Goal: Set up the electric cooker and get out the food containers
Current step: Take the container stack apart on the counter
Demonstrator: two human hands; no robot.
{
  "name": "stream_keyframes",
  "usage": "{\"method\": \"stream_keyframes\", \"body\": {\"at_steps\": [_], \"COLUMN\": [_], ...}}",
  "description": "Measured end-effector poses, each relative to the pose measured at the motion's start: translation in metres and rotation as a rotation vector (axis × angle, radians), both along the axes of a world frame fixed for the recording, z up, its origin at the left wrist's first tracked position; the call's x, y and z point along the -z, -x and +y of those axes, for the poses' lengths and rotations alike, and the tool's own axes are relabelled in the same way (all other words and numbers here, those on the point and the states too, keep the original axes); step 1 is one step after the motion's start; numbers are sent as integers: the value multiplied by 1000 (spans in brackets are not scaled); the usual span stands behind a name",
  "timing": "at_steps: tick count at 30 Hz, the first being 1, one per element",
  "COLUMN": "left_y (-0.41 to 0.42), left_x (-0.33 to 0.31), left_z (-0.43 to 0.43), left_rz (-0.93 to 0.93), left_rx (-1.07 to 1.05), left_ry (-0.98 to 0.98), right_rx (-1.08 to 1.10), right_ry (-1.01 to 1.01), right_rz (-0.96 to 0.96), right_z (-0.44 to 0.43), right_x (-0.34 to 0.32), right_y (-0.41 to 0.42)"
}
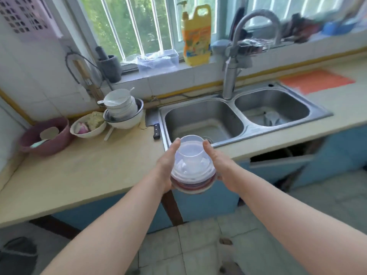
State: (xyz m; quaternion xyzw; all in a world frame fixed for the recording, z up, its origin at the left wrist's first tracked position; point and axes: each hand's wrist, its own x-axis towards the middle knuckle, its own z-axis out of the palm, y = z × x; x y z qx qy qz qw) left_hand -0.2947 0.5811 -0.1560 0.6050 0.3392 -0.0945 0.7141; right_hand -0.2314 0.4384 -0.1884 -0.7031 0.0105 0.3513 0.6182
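A stack of clear plastic food containers (191, 161) with reddish lids underneath is held upside down in the air, in front of the counter's front edge near the sink. My left hand (167, 165) grips its left side and my right hand (216, 163) grips its right side. No electric cooker is in view.
A double steel sink (246, 126) with a tall tap (230, 80) lies ahead. To the left on the beige counter (89, 171) stand stacked white bowls (123, 110), a bowl of food (89, 126), a purple basin (45, 135) and a cleaver (155, 126). A cabinet door (282, 165) hangs ajar at right.
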Motion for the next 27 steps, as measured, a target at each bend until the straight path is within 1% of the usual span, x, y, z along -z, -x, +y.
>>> {"method": "stream_keyframes", "body": {"at_steps": [3,6,7,11,12,13,15,19,22,24,27], "left_y": [-15,-34,-42,-76,-88,-95,-119,-167,-207,-228,-253], "left_x": [-5,-19,-17,-14,-16,-15,-14,-9,-8,-11,-22], "left_z": [-53,-119,-132,-212,-246,-262,-319,-420,-498,-547,-609], "left_rz": [-23,-58,-46,-11,4,5,15,88,141,151,116], "left_rx": [131,276,269,388,440,448,512,517,523,566,582], "left_ry": [-53,-17,10,91,82,78,101,105,114,113,100], "right_rx": [128,296,339,545,608,639,711,797,859,871,906], "right_ry": [-44,-27,-22,-29,-25,-9,24,21,10,29,64], "right_rz": [-51,-86,-85,-68,-66,-66,-78,-95,-71,-82,-87], "right_z": [-60,-129,-143,-230,-264,-281,-334,-428,-503,-550,-610], "right_x": [-25,-24,-22,-25,-25,-21,-16,-10,-11,-14,-20], "right_y": [12,5,2,-8,-13,-18,-34,-68,-96,-113,-139]}}
